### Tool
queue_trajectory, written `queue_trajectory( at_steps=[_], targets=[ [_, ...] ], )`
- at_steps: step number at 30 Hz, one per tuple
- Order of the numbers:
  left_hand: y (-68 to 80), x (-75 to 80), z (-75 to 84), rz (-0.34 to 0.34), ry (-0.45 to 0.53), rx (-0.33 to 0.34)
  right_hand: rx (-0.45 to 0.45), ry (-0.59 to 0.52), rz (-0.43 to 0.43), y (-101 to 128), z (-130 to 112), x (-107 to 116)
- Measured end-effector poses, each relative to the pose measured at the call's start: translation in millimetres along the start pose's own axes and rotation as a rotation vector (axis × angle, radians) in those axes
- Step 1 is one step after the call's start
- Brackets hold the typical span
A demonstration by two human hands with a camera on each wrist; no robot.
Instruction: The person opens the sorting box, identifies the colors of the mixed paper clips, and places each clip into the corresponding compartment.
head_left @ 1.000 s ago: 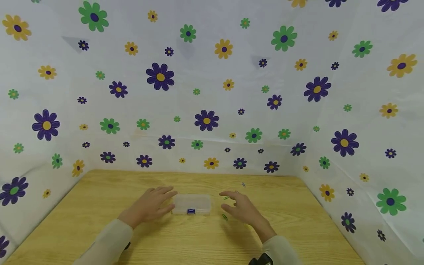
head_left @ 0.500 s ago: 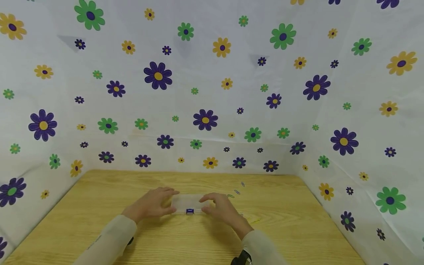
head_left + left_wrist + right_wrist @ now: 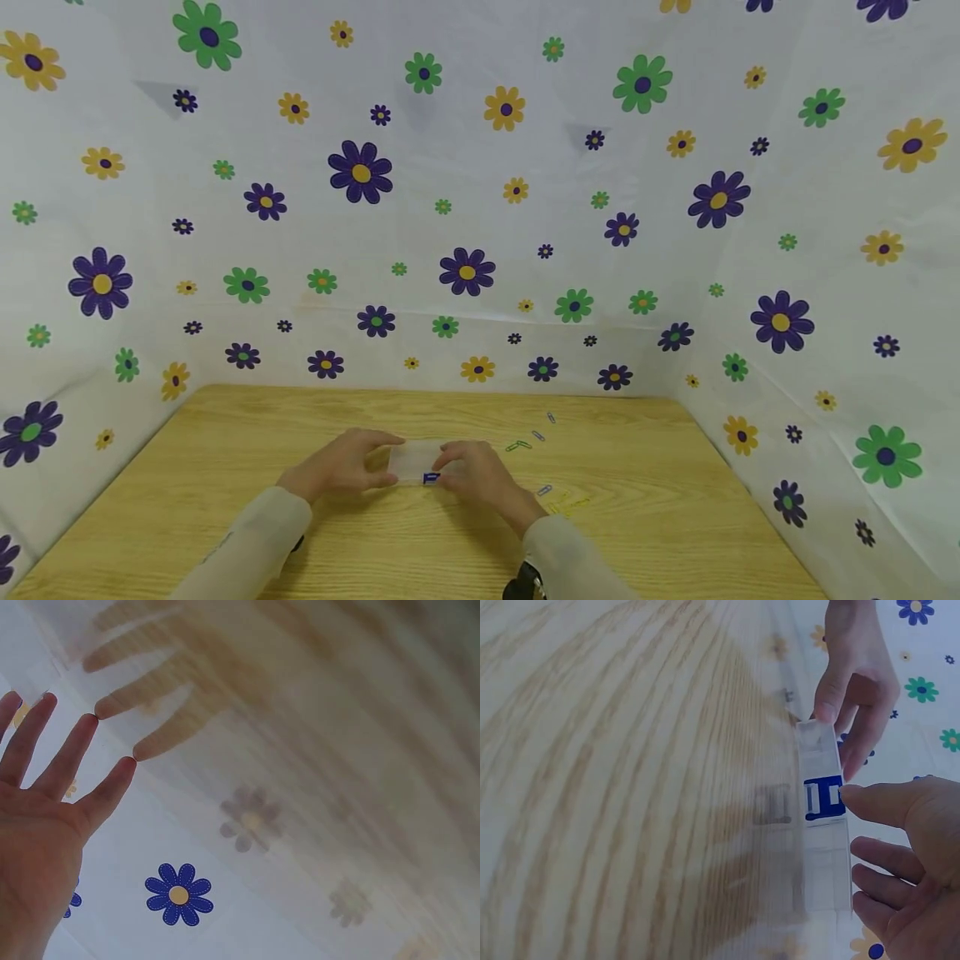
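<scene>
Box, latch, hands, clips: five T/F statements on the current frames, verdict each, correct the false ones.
1. The clear, rectangular plastic box has a blue plastic latch on the side nearest the person. True.
2. The bare left hand has its thumb on the latch. False: that hand is at the box's left end.
3. The thumb of the bare right hand is at the latch. True.
4. The thin yellow paper clips lie to the left of the box. False: they lie to its right, on the wood-grain table.
5. Thin green paper clips lie farther from the person than the yellow ones. True.
</scene>
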State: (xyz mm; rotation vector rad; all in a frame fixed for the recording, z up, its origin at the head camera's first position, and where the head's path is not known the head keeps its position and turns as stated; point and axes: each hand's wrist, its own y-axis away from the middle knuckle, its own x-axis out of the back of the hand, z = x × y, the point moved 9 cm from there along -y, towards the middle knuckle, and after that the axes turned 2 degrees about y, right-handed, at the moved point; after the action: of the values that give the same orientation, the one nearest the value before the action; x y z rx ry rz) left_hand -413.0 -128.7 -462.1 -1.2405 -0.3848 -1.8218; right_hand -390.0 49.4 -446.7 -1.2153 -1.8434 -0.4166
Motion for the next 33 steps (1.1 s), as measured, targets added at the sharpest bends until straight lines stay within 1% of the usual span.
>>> queue_trajectory(
  at_steps=[6, 9, 15, 24, 27, 33],
  targets=[
    [-1.1, 0.1, -6.0, -0.007, 0.056, 0.029, 0.044, 0.044, 0.044, -1, -4, 2],
    [-1.1, 1.3, -7.2, -0.009, 0.086, 0.048, 0.050, 0.062, 0.071, -2, -6, 3],
    [-0.8, 2.8, -9.2, -0.015, 0.132, 0.089, 0.015, 0.099, 0.110, -4, -6, 5],
    [-0.7, 3.1, -14.9, -0.013, 0.225, 0.141, -0.007, 0.135, 0.111, -5, -6, 4],
    [-0.9, 2.9, -14.2, -0.013, 0.225, 0.134, -0.019, 0.138, 0.108, -6, -4, 4],
    [-0.7, 2.9, -11.0, -0.012, 0.178, 0.108, -0.045, 0.123, 0.108, -7, -2, 4]
  ],
)
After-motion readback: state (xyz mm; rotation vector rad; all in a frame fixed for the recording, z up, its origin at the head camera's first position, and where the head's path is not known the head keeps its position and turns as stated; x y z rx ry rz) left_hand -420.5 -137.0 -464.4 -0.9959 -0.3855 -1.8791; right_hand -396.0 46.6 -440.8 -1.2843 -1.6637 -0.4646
